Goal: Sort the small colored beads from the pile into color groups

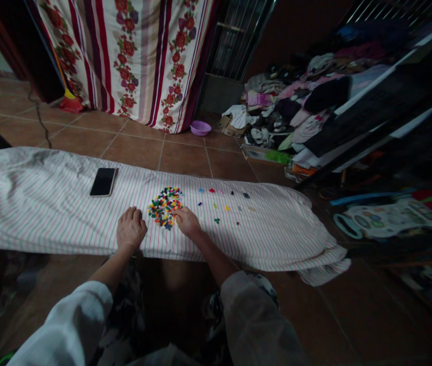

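A dense pile of small multicoloured plastic pieces (165,206) lies on a striped cloth (66,218). To its left, my left hand (131,227) rests palm down on the cloth, fingers lying forward and slightly bent, with nothing visible in it. My right hand (188,222) touches the pile's right edge, thumb and fingertips pinched together; whatever is between them is too small to make out. Right of the pile are small single-colour groups, among them red pieces (211,190), yellow pieces (227,208), dark green pieces (217,220) and grey pieces (246,195).
A phone (103,182) lies on the cloth at left. Beyond are a tiled floor (139,145), a floral curtain (127,61), a purple basin (200,128) and a red broom (71,103). Heaped clothes (299,101) fill the back right, and a dark frame bar crosses at right.
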The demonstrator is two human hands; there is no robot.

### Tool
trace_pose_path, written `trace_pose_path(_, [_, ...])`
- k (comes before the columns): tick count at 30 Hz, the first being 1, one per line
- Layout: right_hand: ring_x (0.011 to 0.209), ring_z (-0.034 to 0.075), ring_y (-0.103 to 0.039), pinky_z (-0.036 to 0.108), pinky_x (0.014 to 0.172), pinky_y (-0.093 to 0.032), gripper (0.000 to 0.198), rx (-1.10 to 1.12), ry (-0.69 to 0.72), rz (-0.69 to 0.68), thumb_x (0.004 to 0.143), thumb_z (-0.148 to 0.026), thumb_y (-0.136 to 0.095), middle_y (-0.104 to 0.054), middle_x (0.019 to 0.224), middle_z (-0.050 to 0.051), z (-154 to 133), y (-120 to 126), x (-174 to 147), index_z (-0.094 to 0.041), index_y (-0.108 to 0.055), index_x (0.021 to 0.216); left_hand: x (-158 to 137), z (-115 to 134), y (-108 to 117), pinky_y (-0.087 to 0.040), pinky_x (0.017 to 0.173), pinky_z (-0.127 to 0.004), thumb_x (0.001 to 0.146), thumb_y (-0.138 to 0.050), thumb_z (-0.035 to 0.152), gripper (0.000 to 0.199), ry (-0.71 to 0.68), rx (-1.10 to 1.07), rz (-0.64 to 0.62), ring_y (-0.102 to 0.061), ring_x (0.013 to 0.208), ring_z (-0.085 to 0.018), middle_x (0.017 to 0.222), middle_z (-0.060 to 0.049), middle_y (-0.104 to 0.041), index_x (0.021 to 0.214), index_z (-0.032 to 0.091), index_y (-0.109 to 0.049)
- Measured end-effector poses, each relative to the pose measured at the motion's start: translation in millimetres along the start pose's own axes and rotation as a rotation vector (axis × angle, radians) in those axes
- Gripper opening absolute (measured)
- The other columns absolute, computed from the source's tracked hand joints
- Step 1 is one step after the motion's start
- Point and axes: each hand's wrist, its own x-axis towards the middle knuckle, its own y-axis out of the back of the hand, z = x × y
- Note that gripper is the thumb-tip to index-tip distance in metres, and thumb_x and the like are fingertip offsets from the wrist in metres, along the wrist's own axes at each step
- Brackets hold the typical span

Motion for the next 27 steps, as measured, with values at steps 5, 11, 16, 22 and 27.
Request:
trace_pose_path(5, [0.102,0.017,-0.059,0.026,0.090,-0.043,0.034,-0.051,-0.042,0.009,0.096,-0.020,-0.040,-0.063,0.110,0.008,-3.0,1.1,1.5,-0.022,-0.068,0.115,0.5,2.0,2.3,-0.039,0.102,-0.046,0.085,-0.042,0.018,0.034,0.000,-0.005,0.001,-0.049,0.125,-0.031,0.128,-0.018,-0.059,0.112,0.012,-0.061])
trace_pose_path(11, [0.103,0.018,-0.059,0.027,0.090,-0.043,0.033,-0.052,-0.065,-0.011,0.096,-0.021,-0.040,-0.063,0.113,0.008,-1.7,-1.0,6.8,-0.022,-0.067,0.116,0.7,2.6,2.9,-0.040,0.101,-0.043,0.084,-0.042,0.019,0.032,-0.012,0.028,0.022,-0.051,0.123,-0.030,0.126,-0.016,-0.060,0.109,0.013,-0.062])
trace_pose_path(16, [0.102,0.018,-0.059,0.027,0.089,-0.044,0.031,-0.051,-0.081,-0.008,0.096,-0.022,-0.041,-0.062,0.113,0.007,-2.2,-2.1,8.9,-0.024,-0.067,0.114,0.4,2.2,2.2,-0.039,0.103,-0.043,0.085,-0.043,0.019,0.032,-0.010,0.032,0.008,-0.050,0.124,-0.030,0.127,-0.017,-0.060,0.110,0.012,-0.061])
trace_pose_path(22, [0.100,0.018,-0.060,0.027,0.084,-0.045,0.030,-0.064,-0.087,-0.025,0.095,-0.023,-0.043,-0.062,0.113,0.007,-6.7,3.4,11.2,-0.025,-0.066,0.114,0.4,2.1,2.3,-0.040,0.102,-0.044,0.085,-0.042,0.019,0.033,-0.017,0.038,0.016,-0.051,0.123,-0.030,0.127,-0.018,-0.060,0.111,0.011,-0.061])
trace_pose_path(27, [0.104,0.019,-0.060,0.029,0.087,-0.047,0.034,-0.088,-0.058,-0.016,0.095,-0.017,-0.039,-0.063,0.113,0.009,-13.1,3.3,13.0,-0.024,-0.067,0.113,0.9,2.8,3.8,-0.040,0.102,-0.045,0.086,-0.042,0.020,0.033,-0.010,0.027,0.007,-0.051,0.123,-0.031,0.127,-0.018,-0.060,0.111,0.012,-0.061])
